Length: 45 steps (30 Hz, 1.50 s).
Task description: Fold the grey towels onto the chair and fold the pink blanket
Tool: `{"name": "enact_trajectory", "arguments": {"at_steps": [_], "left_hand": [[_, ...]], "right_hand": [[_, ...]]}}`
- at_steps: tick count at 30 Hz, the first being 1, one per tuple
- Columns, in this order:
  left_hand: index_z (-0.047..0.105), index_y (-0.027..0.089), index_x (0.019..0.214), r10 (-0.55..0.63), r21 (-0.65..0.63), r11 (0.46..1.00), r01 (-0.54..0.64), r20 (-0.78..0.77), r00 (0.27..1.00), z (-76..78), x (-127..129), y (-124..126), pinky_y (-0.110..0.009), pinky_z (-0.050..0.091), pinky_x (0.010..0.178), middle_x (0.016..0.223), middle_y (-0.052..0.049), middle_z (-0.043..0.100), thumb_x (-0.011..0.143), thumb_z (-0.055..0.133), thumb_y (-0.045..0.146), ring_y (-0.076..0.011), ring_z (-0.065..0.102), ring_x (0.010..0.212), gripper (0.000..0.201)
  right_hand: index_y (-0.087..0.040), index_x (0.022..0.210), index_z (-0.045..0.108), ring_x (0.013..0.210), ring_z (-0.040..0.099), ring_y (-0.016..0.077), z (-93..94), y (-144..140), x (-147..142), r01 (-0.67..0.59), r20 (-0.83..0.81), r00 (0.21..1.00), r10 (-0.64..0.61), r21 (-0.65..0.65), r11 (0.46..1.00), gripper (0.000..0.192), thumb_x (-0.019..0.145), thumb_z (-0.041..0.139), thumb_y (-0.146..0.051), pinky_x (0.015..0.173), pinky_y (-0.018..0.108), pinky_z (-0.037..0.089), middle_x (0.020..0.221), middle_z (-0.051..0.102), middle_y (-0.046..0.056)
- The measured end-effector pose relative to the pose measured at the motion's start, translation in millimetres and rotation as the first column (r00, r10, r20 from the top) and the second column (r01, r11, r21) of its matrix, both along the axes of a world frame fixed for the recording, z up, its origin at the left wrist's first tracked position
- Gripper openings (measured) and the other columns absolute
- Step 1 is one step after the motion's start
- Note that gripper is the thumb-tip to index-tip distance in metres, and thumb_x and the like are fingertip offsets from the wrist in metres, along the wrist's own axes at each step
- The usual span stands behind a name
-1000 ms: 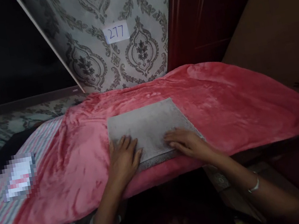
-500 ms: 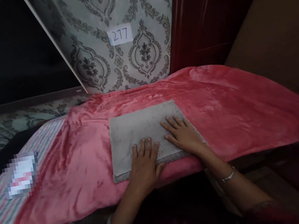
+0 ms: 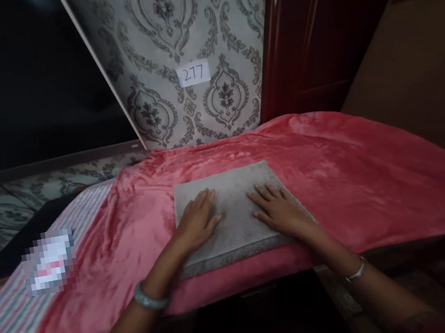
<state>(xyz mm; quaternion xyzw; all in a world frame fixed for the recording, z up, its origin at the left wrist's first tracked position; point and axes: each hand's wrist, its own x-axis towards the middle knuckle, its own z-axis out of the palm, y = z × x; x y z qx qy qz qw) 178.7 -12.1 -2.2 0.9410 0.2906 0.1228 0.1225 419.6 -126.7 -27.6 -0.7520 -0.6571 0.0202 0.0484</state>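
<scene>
Head view: 1 grey folded cloth point(image 3: 234, 210) lies flat on the pink blanket point(image 3: 335, 169), which covers the tabletop, close to the blanket's near edge. Left hand point(image 3: 198, 222) rests palm down on the left part of the grey folded cloth, fingers extended and held loosely together, pointing away from the person. Right hand point(image 3: 278, 209) rests palm down on the right part of the same cloth, fingers slightly spread; a strip of bare cloth shows between the 2 hands. Neither hand pinches the cloth. Left of the pink blanket lies a striped cloth point(image 3: 10, 307). Behind the blanket, a paper label point(image 3: 193, 73) marked 277 sits on the patterned wall.
</scene>
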Motion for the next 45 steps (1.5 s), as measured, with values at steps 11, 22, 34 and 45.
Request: {"name": "enact_trajectory", "arguments": {"at_steps": [11, 22, 34, 45], "left_hand": [[0.043, 0.016, 0.152, 0.052, -0.040, 0.998, -0.054, -0.041, 0.998, -18.5, -3, 7, -0.046, 0.027, 0.124, 0.159, -0.013, 0.042, 0.101, 0.029, 0.027, -0.0189, 0.034, 0.150, 0.054], [0.035, 0.030, 0.157, 0.044, 0.236, 0.972, 0.002, -0.189, 0.981, -29.2, 21, 58, -0.061, 0.019, 0.122, 0.166, -0.008, 0.029, 0.102, 0.039, 0.047, -0.0303, 0.022, 0.155, 0.058], [0.040, 0.018, 0.155, 0.352, 0.348, 0.898, -0.269, -0.204, 0.913, -19.9, 21, 40, -0.063, 0.023, 0.119, 0.161, -0.022, 0.036, 0.095, 0.044, 0.060, -0.0421, 0.029, 0.150, 0.073], [0.042, 0.015, 0.152, 0.092, 0.283, 0.959, -0.009, -0.282, 0.955, 17.8, 90, 45, -0.063, 0.023, 0.119, 0.157, -0.022, 0.042, 0.097, 0.043, 0.057, -0.0359, 0.036, 0.148, 0.069]], "right_hand": [[-0.032, 0.159, 0.032, 0.155, 0.013, 0.0314, -6.9, 13, -60, -0.396, -0.122, 0.906, 0.406, 0.101, 0.913, 0.062, 0.102, 0.048, -0.049, 0.122, 0.063, 0.016, 0.167, 0.021, 0.008], [-0.035, 0.156, 0.038, 0.156, 0.012, 0.0288, -11.4, 14, -57, -0.388, -0.172, 0.900, 0.400, 0.098, 0.916, 0.056, 0.103, 0.045, -0.049, 0.123, 0.061, 0.011, 0.167, 0.024, 0.004], [-0.029, 0.154, 0.045, 0.151, 0.030, 0.0241, -2.4, 26, -30, -0.358, -0.226, 0.892, 0.391, 0.174, 0.917, 0.052, 0.103, 0.043, -0.041, 0.122, 0.050, 0.026, 0.161, 0.038, 0.006], [-0.026, 0.158, 0.036, 0.153, 0.024, 0.0299, -4.9, 75, 39, 0.259, -0.156, 0.959, -0.237, 0.138, 0.956, 0.055, 0.104, 0.031, -0.029, 0.116, 0.057, 0.033, 0.166, 0.027, 0.008]]}}
